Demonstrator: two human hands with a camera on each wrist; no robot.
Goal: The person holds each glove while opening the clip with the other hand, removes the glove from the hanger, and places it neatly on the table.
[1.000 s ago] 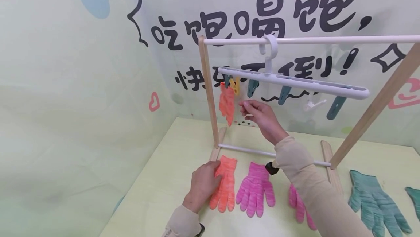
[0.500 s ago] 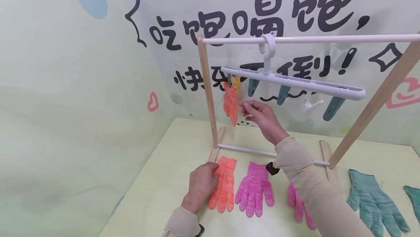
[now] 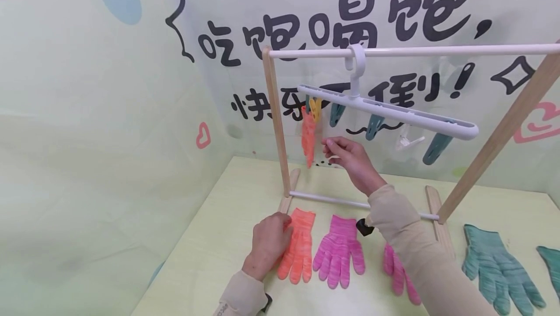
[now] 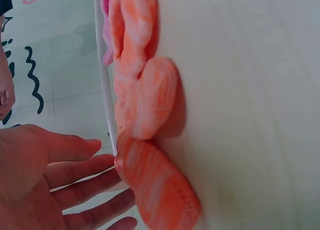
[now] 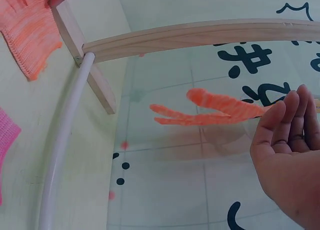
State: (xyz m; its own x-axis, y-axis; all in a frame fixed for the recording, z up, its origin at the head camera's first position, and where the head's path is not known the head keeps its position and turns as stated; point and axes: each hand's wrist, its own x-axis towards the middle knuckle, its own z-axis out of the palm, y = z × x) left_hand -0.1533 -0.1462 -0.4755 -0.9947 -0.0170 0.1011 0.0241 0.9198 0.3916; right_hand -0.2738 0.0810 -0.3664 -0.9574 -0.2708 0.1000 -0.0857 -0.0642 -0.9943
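Observation:
An orange knit glove [image 3: 308, 133] hangs from the left end of the white hanger [image 3: 393, 111], with a yellow clip [image 3: 316, 111] and a dark teal clip at its cuff. Just right of that glove is my right hand [image 3: 352, 160], raised, its fingers loosely bent and nothing in them. A second orange glove [image 3: 301, 253] lies flat on the table. My left hand [image 3: 270, 238] rests at its left edge; in the left wrist view the fingers [image 4: 82, 190] are nearly straight, and the fingertips meet the glove's edge.
A wooden rack with a white top bar [image 3: 437, 52] carries the hanger, which also has teal clips [image 3: 375, 127] and a clear clip [image 3: 408, 139]. On the table [image 3: 210, 257] lie pink gloves [image 3: 340, 250] and teal gloves [image 3: 500, 262]. A printed wall stands behind.
The hanger has swivelled on its hook, its right end coming left and down. The hanging orange glove has shifted slightly right and turned more edge-on. Both hands have barely moved.

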